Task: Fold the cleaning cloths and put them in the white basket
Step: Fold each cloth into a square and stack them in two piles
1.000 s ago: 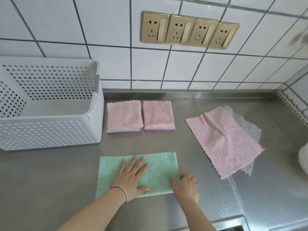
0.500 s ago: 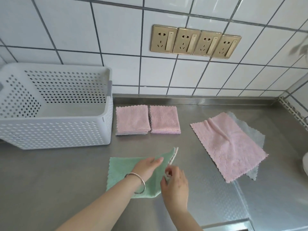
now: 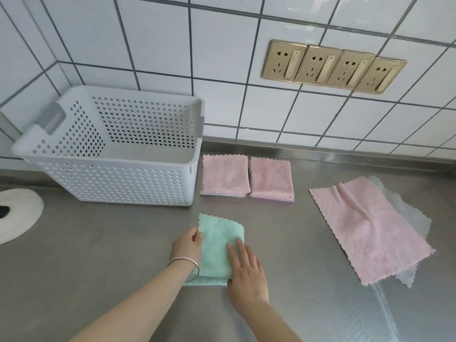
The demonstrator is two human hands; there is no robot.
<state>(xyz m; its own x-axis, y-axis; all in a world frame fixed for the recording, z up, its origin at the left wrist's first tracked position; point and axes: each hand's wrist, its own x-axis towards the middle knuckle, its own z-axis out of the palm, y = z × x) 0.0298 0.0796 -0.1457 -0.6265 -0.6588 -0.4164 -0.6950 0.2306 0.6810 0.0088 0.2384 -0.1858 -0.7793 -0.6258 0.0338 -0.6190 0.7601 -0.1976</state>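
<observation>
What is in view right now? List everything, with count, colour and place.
green cloth: 1, mint green, folded, front centre of the counter, under both hands
folded pink cloths: 2, pink, side by side just right of the basket
unfolded pink cloth: 1, pink, spread flat at the right
grey cloth: 1, pale grey, flat under the unfolded pink cloth
white basket: 1, white, perforated, back left; no cloth visible inside
wall sockets: 4, gold, in a row on the tiled wall
round object: 1, white, left edge, partly cut off
counter: 1, steel
bracelet: 1, silver, left wrist
left hand: grips the green cloth's left edge
right hand: fingers flat on the green cloth
</observation>
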